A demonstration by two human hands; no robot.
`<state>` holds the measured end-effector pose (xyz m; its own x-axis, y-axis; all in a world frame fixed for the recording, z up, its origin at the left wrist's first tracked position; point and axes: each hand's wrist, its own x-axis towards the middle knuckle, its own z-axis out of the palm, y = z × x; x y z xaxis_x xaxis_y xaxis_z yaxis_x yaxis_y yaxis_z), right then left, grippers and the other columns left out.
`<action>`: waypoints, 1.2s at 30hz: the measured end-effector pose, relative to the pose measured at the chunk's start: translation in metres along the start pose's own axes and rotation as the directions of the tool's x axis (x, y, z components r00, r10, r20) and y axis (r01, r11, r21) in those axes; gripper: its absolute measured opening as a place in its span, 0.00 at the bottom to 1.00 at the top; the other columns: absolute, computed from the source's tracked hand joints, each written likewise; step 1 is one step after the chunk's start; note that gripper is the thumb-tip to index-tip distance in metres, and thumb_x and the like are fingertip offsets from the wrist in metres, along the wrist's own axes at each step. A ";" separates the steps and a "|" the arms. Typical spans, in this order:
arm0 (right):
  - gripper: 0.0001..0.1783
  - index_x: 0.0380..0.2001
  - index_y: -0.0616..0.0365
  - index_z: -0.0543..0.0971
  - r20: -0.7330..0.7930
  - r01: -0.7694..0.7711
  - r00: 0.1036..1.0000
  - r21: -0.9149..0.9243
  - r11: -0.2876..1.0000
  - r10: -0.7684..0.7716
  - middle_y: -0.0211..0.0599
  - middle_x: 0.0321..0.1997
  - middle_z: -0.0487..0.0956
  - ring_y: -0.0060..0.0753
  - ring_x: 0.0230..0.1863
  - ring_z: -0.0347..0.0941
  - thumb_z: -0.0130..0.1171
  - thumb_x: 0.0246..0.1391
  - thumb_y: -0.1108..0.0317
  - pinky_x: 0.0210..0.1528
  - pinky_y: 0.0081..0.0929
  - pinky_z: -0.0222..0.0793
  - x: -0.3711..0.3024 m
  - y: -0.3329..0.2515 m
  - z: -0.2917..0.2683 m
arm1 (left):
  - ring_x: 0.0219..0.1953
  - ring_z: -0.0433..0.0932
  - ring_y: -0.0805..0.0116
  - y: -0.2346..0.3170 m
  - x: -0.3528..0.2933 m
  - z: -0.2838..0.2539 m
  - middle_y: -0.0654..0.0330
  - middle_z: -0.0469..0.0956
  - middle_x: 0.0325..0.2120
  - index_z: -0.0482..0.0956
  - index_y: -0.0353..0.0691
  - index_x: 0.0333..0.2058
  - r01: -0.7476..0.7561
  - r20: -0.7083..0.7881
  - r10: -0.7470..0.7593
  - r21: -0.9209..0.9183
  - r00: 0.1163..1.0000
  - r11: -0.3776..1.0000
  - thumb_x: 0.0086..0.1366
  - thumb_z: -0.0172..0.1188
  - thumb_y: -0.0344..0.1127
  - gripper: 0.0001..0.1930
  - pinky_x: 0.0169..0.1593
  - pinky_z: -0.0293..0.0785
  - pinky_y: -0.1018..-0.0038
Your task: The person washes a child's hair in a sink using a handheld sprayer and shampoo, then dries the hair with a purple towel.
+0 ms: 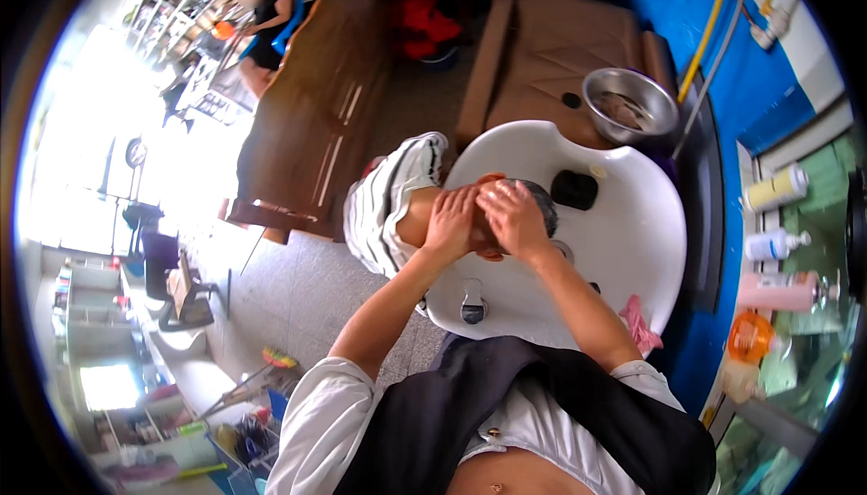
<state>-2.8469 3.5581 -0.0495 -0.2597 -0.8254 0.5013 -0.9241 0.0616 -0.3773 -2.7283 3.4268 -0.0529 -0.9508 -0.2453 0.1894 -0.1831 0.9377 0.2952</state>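
A person in a white shirt with dark stripes (pixel 388 206) has their head (pixel 544 201) over the left side of a white wash basin (pixel 632 215). The dark hair looks wet. My left hand (pixel 452 221) lies with its fingers out flat near the neck end of the head. Just to the right, my right hand (pixel 513 219) rests on the head beside the hair, fingers extended. Both palms press on the head, and part of it is hidden under them. A black pad (pixel 574 190) sits in the basin beyond the hair.
A pink cloth (pixel 639 323) hangs on the basin's near right rim. Behind stands a metal bowl (pixel 629 105) on a brown padded seat (pixel 560 52). Several bottles (pixel 775 245) line the right shelf. A wooden partition (pixel 312 116) rises at left; another person (pixel 268 25) sits farther back.
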 end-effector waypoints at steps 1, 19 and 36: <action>0.13 0.39 0.55 0.79 0.045 -0.056 0.998 0.042 0.998 0.054 0.34 0.47 0.77 0.37 0.54 0.68 0.53 0.50 0.66 0.56 0.39 0.61 0.014 0.009 -0.001 | 0.59 0.61 0.56 0.001 -0.002 -0.002 0.49 0.65 0.55 0.60 0.31 0.56 -0.002 0.010 0.002 0.001 1.000 1.000 0.34 0.70 0.54 0.52 0.64 0.49 0.60; 0.23 0.54 0.57 0.70 0.179 -0.333 0.478 0.943 -0.011 0.860 0.39 0.52 0.74 0.39 0.55 0.68 0.34 0.65 0.57 0.59 0.32 0.61 -0.067 0.069 0.053 | 0.62 0.59 0.58 0.005 0.008 -0.009 0.51 0.63 0.57 0.58 0.35 0.58 0.148 0.117 -0.141 -0.057 0.983 0.987 0.25 0.74 0.54 0.59 0.65 0.47 0.59; 0.25 0.57 0.52 0.68 -0.164 -0.227 0.957 0.097 0.969 0.240 0.31 0.64 0.62 0.41 0.67 0.52 0.48 0.53 0.66 0.65 0.46 0.47 -0.032 0.028 -0.008 | 0.59 0.64 0.57 -0.003 0.017 -0.004 0.53 0.66 0.56 0.61 0.37 0.57 0.064 0.072 -0.060 -0.054 0.996 0.997 0.32 0.73 0.46 0.50 0.62 0.53 0.59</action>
<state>-2.8668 3.5905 -0.0701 -0.5162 -0.6832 0.5165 -0.8095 0.1922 -0.5548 -2.7427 3.4193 -0.0471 -0.9537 -0.2824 0.1035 -0.2295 0.9057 0.3564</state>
